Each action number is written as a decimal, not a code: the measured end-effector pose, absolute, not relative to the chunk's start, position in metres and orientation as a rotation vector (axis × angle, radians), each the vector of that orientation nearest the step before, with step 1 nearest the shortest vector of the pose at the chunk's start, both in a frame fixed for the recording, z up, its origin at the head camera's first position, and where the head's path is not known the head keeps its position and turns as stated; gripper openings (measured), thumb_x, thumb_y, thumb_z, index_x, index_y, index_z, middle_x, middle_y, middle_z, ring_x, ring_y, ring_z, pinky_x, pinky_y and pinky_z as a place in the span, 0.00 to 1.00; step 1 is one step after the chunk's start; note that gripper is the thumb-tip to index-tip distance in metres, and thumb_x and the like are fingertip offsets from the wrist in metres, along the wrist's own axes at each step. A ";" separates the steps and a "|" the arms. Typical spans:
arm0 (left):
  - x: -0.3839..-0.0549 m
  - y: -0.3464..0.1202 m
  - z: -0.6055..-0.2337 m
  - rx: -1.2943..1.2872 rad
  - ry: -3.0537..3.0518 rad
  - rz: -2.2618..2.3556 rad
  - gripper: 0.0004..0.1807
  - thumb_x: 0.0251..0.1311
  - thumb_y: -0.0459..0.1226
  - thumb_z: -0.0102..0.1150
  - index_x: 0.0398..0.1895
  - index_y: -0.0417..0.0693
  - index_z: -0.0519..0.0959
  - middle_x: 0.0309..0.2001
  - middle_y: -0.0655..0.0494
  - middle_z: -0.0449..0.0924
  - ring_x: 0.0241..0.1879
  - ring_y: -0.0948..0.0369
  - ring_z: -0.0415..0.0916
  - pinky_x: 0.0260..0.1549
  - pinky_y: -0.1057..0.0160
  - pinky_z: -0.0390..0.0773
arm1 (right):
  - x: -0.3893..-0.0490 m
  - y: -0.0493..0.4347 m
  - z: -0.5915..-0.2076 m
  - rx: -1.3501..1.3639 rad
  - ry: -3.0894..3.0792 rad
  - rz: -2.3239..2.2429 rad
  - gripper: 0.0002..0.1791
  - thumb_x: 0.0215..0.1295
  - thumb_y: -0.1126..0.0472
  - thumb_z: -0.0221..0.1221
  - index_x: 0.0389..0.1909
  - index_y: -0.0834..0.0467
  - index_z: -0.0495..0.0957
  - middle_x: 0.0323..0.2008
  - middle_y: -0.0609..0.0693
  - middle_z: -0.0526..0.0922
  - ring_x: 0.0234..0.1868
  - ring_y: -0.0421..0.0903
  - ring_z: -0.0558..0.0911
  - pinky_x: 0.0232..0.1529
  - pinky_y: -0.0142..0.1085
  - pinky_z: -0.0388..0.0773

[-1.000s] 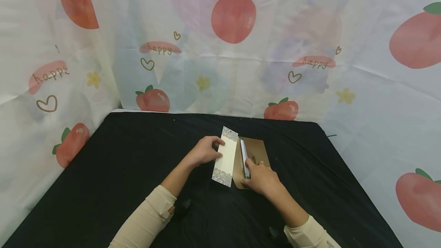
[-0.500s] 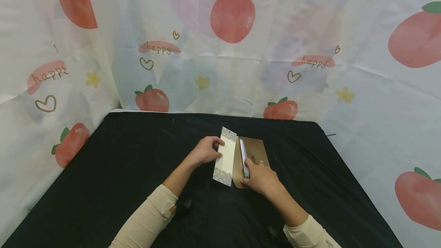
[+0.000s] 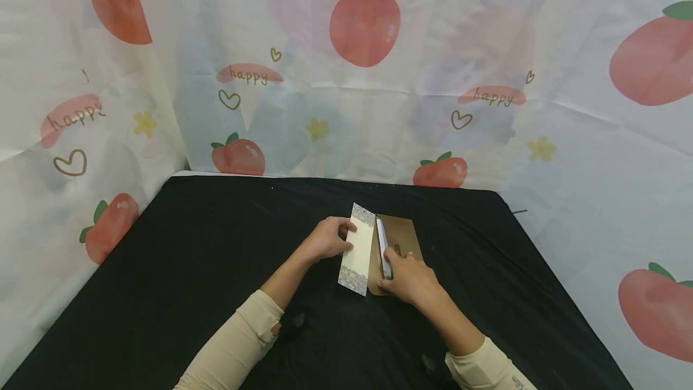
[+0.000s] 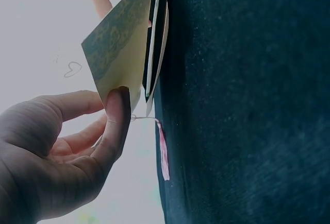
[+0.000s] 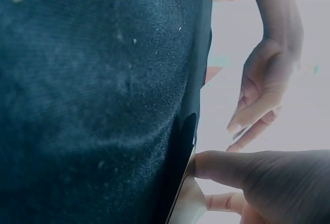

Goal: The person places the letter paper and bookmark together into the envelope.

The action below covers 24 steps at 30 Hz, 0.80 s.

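In the head view my left hand (image 3: pixel 328 239) pinches the long edge of a cream bookmark (image 3: pixel 358 250) with lace-like patterned ends, thumb on one face. The bookmark is tilted up, above the left part of an opened kraft-brown booklet (image 3: pixel 400 232). A narrow white strip, perhaps page edges (image 3: pixel 383 247), stands along the booklet's middle. My right hand (image 3: pixel 412 278) grips the booklet's near edge, thumb low and fingers over the top; some fingers are hidden. A pink tassel (image 4: pixel 163 157) hangs by a thin cord near the bookmark in the left wrist view.
Black cloth (image 3: pixel 216 245) covers the table under both hands. Behind and on both sides hang white curtains (image 3: pixel 373 119) printed with fruit, hearts and the word happy. The table's far edge (image 3: pixel 303 179) meets the back curtain.
The bookmark and my left hand have shifted slightly to the right, closer over the booklet. My right hand has stayed nearly still on the booklet.
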<state>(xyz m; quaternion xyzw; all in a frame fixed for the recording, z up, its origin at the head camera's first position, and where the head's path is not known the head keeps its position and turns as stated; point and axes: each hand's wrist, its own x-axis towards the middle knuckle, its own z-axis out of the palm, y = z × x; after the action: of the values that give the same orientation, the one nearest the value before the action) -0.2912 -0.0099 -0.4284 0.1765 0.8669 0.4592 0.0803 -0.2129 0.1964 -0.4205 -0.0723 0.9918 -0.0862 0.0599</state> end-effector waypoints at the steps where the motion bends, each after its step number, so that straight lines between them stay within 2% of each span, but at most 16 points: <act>1: -0.291 -0.009 -0.429 0.533 2.597 1.370 0.19 0.57 0.24 0.70 0.54 0.36 0.83 0.44 0.44 0.80 0.26 0.58 0.76 0.28 0.63 0.77 | -0.213 0.196 -0.420 -0.219 3.003 -0.261 0.35 0.61 0.49 0.73 0.65 0.57 0.73 0.46 0.67 0.81 0.42 0.66 0.82 0.33 0.58 0.79; 2: -0.291 -0.009 -0.430 0.540 2.604 1.368 0.19 0.57 0.24 0.70 0.53 0.36 0.83 0.44 0.43 0.81 0.27 0.58 0.76 0.28 0.63 0.77 | -0.213 0.196 -0.420 -0.219 3.002 -0.260 0.35 0.61 0.49 0.73 0.65 0.57 0.73 0.46 0.67 0.81 0.42 0.66 0.82 0.33 0.58 0.79; 5: -0.290 -0.007 -0.430 0.537 2.613 1.370 0.19 0.56 0.24 0.70 0.52 0.35 0.83 0.54 0.42 0.81 0.30 0.59 0.75 0.28 0.64 0.78 | -0.213 0.196 -0.420 -0.222 3.000 -0.262 0.35 0.61 0.48 0.73 0.65 0.57 0.73 0.45 0.67 0.81 0.42 0.66 0.82 0.33 0.58 0.79; 9: -0.288 -0.005 -0.430 0.518 2.576 1.415 0.19 0.57 0.22 0.69 0.53 0.33 0.83 0.65 0.41 0.75 0.28 0.60 0.78 0.27 0.64 0.81 | -0.213 0.196 -0.419 -0.228 2.996 -0.263 0.35 0.61 0.48 0.73 0.65 0.57 0.72 0.46 0.66 0.82 0.42 0.65 0.83 0.33 0.57 0.79; 12: -0.288 -0.004 -0.431 0.509 2.538 1.457 0.19 0.57 0.21 0.68 0.53 0.31 0.82 0.55 0.39 0.80 0.25 0.58 0.80 0.26 0.63 0.83 | -0.213 0.196 -0.419 -0.226 2.997 -0.264 0.36 0.61 0.48 0.73 0.65 0.57 0.72 0.47 0.66 0.82 0.43 0.65 0.83 0.33 0.57 0.79; 16: -0.289 -0.003 -0.432 0.499 2.520 1.484 0.19 0.56 0.19 0.68 0.53 0.29 0.81 0.44 0.39 0.82 0.27 0.57 0.81 0.26 0.62 0.84 | -0.213 0.196 -0.419 -0.228 3.002 -0.268 0.35 0.61 0.48 0.73 0.65 0.57 0.72 0.47 0.65 0.82 0.45 0.66 0.83 0.33 0.58 0.79; 24: -0.292 0.000 -0.434 0.499 2.516 1.484 0.20 0.56 0.19 0.67 0.53 0.28 0.81 0.56 0.38 0.80 0.29 0.55 0.83 0.25 0.62 0.84 | -0.213 0.197 -0.422 -0.224 3.002 -0.277 0.36 0.61 0.47 0.73 0.66 0.57 0.72 0.50 0.66 0.83 0.49 0.69 0.82 0.34 0.59 0.79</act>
<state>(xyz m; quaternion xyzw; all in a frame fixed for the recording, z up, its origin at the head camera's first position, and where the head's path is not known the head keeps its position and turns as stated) -0.2922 0.0002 -0.4336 0.1676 0.8457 0.4988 0.0890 -0.2131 0.1965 -0.4217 -0.0740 0.9913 -0.0914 0.0591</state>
